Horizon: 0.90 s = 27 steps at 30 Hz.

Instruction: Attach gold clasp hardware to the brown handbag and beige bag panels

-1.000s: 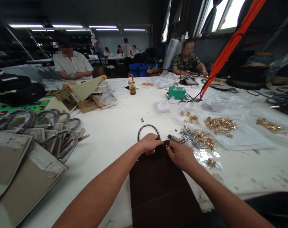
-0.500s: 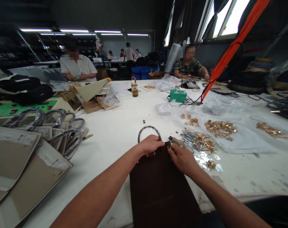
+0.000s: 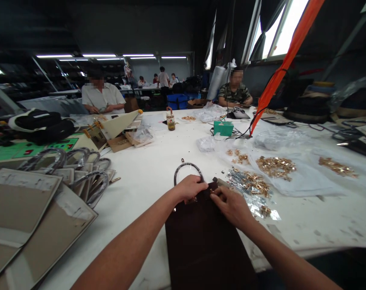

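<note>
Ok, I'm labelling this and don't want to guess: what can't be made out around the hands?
All in the head view:
Dark brown flat panel: near end cut off by the bottom edge.
Shiny dark curved handle: lower part hidden behind the left hand.
Tiny gold-coloured metal piece at the right hand: too small to tell its shape.
Grey elongated object: partly hidden behind the same hand.

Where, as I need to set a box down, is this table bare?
Between the beige panels and left arm; between bottle and handle loop, save a small metal piece; right of the right arm, nearer than the gold fittings. Crowded: around those fittings and plastic.
</note>
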### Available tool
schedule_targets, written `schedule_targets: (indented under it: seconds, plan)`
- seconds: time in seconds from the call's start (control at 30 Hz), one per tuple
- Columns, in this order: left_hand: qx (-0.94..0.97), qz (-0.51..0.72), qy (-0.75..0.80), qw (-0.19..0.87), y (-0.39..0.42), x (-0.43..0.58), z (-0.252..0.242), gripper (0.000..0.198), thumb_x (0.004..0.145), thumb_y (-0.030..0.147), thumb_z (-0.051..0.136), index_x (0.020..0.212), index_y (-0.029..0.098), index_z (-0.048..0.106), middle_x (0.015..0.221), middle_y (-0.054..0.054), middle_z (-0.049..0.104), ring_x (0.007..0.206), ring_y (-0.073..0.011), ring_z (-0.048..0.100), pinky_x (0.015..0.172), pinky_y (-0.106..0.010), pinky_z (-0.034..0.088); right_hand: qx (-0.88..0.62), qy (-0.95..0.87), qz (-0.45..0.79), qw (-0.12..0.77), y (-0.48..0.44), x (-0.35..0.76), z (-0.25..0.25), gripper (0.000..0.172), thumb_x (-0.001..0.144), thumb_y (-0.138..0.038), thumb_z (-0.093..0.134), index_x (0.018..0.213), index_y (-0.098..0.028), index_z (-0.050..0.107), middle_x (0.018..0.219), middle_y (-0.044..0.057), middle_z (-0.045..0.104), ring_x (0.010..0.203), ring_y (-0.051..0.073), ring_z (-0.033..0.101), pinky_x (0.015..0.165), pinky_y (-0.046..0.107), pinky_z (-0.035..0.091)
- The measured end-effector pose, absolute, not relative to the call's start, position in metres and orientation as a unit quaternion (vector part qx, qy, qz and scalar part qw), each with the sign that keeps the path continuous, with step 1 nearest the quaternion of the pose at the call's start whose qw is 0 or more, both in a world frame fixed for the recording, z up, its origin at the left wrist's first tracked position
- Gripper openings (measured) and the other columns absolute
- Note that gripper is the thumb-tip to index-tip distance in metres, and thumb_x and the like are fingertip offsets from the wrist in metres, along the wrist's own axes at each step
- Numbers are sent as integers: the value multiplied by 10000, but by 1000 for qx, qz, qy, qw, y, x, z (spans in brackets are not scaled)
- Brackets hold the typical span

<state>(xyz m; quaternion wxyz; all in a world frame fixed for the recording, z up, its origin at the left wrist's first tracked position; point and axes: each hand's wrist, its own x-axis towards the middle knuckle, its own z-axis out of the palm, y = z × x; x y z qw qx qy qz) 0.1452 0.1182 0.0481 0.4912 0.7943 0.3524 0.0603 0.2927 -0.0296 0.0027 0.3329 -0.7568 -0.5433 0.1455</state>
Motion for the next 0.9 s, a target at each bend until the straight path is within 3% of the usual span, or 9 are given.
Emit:
schedule_targets:
  seconds: [0.1, 0.2, 0.37, 0.47, 0.63, 0.77, 0.83, 0.9]
  plan:
    - [790, 68, 346, 501, 114, 140, 55, 283, 802, 427, 652, 814, 156, 731, 681, 7, 643, 628, -151, 559, 563, -232, 397, -757, -498, 131, 402, -38, 296, 6, 332, 929, -511, 619, 1134, -257, 680, 687, -33, 659, 641, 190, 627, 651, 310, 436]
    - [785, 74, 339, 513, 105, 133, 65, 312, 800, 425, 659, 904, 149, 760, 759, -19, 705, 696, -174, 615, 632, -246, 454, -760, -507, 78, 399, -43, 300, 13, 434, 908, -541, 628, 1247, -276, 682, 807, -1, 686, 734, 214, 641, 722, 345, 471]
    - [788, 85, 322, 519, 85, 114, 85, 320, 808, 412, 650, 972, 165, 771, 866, -28, 746, 766, -180, 654, 714, -265, 499, -675, -577, 117, 445, -53, 295, 31, 436, 919, -622, 555, 1081, -273, 759, 1128, 88, 711, 1083, 291, 649, 991, 446, 493]
    - [796, 94, 340, 492, 69, 101, 93, 301, 775, 427, 684, 906, 171, 771, 845, -34, 741, 759, -197, 656, 689, -280, 497, -653, -560, 158, 485, -64, 286, 33, 469, 776, -693, 681, 1043, -318, 771, 1272, 97, 702, 1197, 357, 629, 1085, 523, 463]
    - [840, 81, 351, 407, 53, 87, 95, 370, 769, 544, 687, 896, 205, 763, 877, -60, 745, 852, -249, 678, 666, -299, 490, -675, -519, 215, 478, -66, 277, 20, 396, 631, -735, 740, 894, -443, 793, 1132, 99, 774, 1131, 426, 673, 1013, 635, 465]
    - [871, 110, 344, 332, 23, 72, 108, 382, 850, 538, 611, 867, 182, 749, 842, -89, 739, 825, -261, 682, 697, -327, 514, -689, -518, 226, 454, -77, 266, 34, 426, 644, -746, 727, 917, -426, 795, 1084, 107, 785, 1030, 411, 707, 920, 585, 513]
    - [878, 181, 334, 291, -2, 58, 113, 398, 902, 530, 574, 931, 174, 751, 895, -106, 747, 861, -273, 688, 788, -366, 542, -692, -533, 219, 435, -87, 259, 47, 447, 707, -727, 697, 971, -379, 792, 1046, 82, 792, 1001, 386, 715, 889, 534, 532]
    - [858, 329, 317, 234, -24, 38, 108, 402, 913, 488, 621, 1163, 187, 709, 1147, -125, 726, 1083, -289, 662, 989, -399, 513, -692, -545, 210, 425, -95, 254, 57, 445, 770, -682, 672, 1026, -335, 782, 1015, 42, 795, 988, 358, 719, 881, 477, 538]
